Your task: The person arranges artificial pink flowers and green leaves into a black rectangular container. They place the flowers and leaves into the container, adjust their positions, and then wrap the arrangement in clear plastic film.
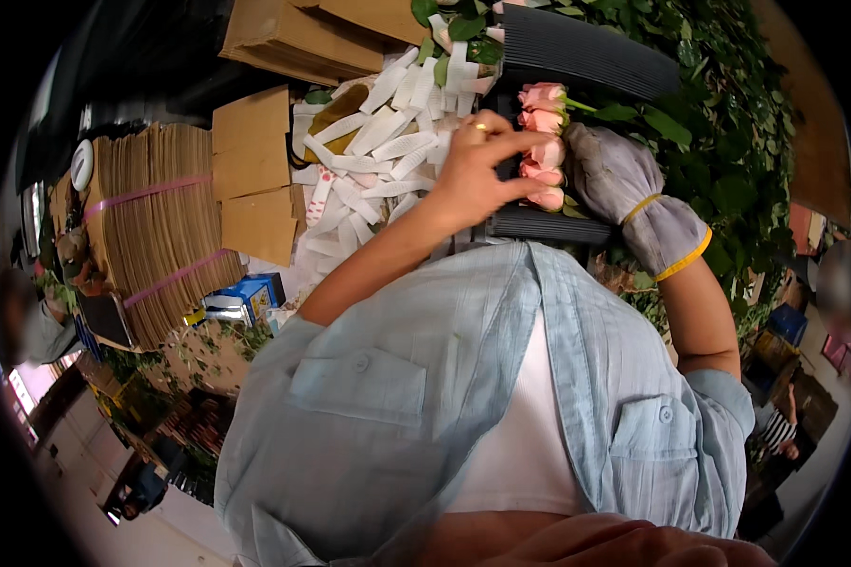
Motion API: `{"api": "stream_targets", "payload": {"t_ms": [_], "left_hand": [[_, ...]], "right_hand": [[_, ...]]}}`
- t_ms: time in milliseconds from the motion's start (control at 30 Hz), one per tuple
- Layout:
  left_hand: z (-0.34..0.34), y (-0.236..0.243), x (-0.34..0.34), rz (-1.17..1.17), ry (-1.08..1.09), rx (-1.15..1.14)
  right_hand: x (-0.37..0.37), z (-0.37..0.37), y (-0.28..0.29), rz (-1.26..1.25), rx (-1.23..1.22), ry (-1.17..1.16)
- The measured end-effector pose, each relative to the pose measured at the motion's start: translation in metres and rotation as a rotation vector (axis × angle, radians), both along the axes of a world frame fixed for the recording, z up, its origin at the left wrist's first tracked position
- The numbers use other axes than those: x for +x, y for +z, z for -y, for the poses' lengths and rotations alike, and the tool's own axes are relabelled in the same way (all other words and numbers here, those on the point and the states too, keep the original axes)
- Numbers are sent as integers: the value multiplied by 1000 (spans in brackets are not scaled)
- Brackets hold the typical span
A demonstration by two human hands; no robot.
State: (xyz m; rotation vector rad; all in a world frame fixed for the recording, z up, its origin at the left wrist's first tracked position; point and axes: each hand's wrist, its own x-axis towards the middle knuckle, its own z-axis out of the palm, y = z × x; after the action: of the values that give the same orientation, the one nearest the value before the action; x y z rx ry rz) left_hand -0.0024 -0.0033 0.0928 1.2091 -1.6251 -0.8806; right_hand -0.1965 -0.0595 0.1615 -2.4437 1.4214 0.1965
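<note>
A short row of pink roses (543,121) lies with the heads lined up over a dark ribbed holder (548,227). My bare left hand (490,170), with a ring on one finger, reaches across from the left. Its thumb and forefinger are spread apart and touch the rose heads. My right hand (616,175) wears a grey glove with a yellow cuff and rests just right of the heads, by the green leaves. The glove's fingers are tucked out of sight, so its grip is hidden. Many white mesh sleeves (388,132) lie loose left of the roses.
A second ribbed black piece (586,57) stands beyond the roses. Leafy stems (728,180) heap up on the right. Strapped flat cardboard (156,208) stands at left, near a folded brown carton (255,170) and a blue box (255,295). A person in stripes (780,430) is at far right.
</note>
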Motion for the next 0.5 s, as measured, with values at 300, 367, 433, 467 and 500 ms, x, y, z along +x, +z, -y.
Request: {"api": "stream_targets", "payload": {"t_ms": [300, 367, 433, 467, 500], "left_hand": [[4, -31, -6, 111, -5, 116], [7, -32, -6, 142, -31, 106], [8, -33, -3, 127, -17, 115], [8, -33, -3, 126, -14, 118], [7, -32, -3, 126, -8, 119]], "right_hand": [[8, 8, 68, -142, 211, 291], [3, 2, 23, -92, 304, 365], [7, 13, 25, 38, 399, 355], [-1, 12, 16, 91, 369, 358], [-8, 10, 9, 144, 338, 365]]}}
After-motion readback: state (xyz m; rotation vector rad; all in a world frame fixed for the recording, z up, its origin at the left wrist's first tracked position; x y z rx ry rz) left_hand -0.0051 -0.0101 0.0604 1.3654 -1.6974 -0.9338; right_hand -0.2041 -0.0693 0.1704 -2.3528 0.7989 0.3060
